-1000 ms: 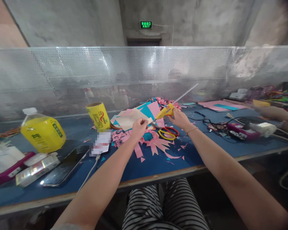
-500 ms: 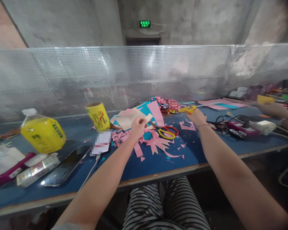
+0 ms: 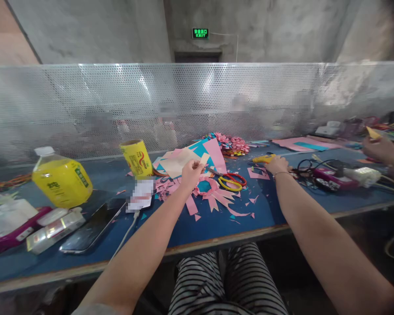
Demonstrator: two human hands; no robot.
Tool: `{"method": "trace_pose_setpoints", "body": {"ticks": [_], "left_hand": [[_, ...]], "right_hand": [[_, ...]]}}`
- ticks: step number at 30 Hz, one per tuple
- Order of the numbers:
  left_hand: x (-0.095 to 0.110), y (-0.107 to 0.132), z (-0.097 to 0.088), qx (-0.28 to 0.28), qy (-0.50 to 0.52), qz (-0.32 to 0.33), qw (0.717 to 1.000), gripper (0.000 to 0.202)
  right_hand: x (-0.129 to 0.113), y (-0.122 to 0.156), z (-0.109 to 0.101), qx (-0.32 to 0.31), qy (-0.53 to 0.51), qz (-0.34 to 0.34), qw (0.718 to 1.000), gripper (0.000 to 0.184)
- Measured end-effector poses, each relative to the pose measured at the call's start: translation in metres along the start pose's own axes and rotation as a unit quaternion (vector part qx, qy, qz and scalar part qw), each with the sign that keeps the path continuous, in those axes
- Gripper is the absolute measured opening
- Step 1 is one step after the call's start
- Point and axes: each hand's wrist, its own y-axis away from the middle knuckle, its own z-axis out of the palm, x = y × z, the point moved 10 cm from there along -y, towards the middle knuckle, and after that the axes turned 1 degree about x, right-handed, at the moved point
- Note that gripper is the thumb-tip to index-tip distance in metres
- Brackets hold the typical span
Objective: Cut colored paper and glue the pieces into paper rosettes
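Observation:
A small cream paper strip (image 3: pixel 204 158) is pinched between the thumb and fingers of my left hand (image 3: pixel 191 171), just above the pink paper rosette. This rosette (image 3: pixel 216 187) has a blue centre and forked ribbon tails, and it lies on the table. Beside it rest scissors (image 3: pixel 233 181) with red and yellow handles. Over to the right, my right hand (image 3: pixel 277 166) is closed around the back of a yellow glue gun (image 3: pixel 262 159), low over the tabletop. A pink paper piece with a cut-out hole (image 3: pixel 259 174) lies near the gun.
Coloured sheets (image 3: pixel 180 160) and a pile of paper flowers (image 3: pixel 233 144) lie behind. On the left are a yellow tube (image 3: pixel 136 158), a jug of yellow liquid (image 3: pixel 62 181) and a phone (image 3: pixel 92 227). Rightward sit a power strip (image 3: pixel 335 177) with cables and another person's hand (image 3: pixel 381 148).
My right hand has moved slightly right and down with the glue gun, closer to the table. The left hand still holds the strip. The other person's hand has shifted right.

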Motion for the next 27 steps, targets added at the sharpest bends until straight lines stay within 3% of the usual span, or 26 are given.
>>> {"method": "trace_pose_setpoints", "body": {"ticks": [4, 6, 9, 11, 13, 15, 17, 21, 27], "left_hand": [[0.000, 0.000, 0.002, -0.004, 0.009, 0.006, 1.000, 0.009], [-0.001, -0.001, 0.003, -0.006, 0.010, 0.007, 1.000, 0.009], [-0.001, -0.001, 0.006, -0.014, 0.010, 0.015, 1.000, 0.011], [-0.002, -0.001, 0.009, -0.028, 0.017, 0.018, 0.999, 0.011], [-0.005, -0.001, 0.014, -0.044, 0.041, 0.010, 0.998, 0.012], [-0.009, 0.000, 0.018, -0.057, 0.078, -0.007, 0.995, 0.013], [-0.012, 0.001, 0.021, -0.063, 0.110, -0.023, 0.992, 0.013], [-0.011, 0.005, 0.027, -0.077, 0.138, -0.040, 0.987, 0.013], [-0.004, 0.010, 0.031, -0.099, 0.098, -0.025, 0.990, 0.018]], "right_hand": [[0.002, 0.006, -0.005, 0.000, 0.006, 0.034, 0.999, 0.054], [-0.015, 0.010, -0.012, 0.009, -0.007, -0.002, 1.000, 0.046], [-0.064, 0.021, -0.026, 0.015, -0.102, -0.124, 0.987, 0.031], [-0.107, 0.038, -0.027, -0.036, -0.216, -0.222, 0.950, 0.021], [-0.146, 0.063, -0.030, -0.090, -0.338, -0.308, 0.885, 0.018], [-0.174, 0.090, -0.028, -0.160, -0.438, -0.347, 0.814, 0.019], [-0.191, 0.111, -0.025, -0.200, -0.495, -0.357, 0.767, 0.019], [-0.203, 0.137, -0.019, -0.255, -0.549, -0.332, 0.723, 0.019], [-0.206, 0.147, -0.013, -0.307, -0.591, -0.281, 0.691, 0.018]]}}
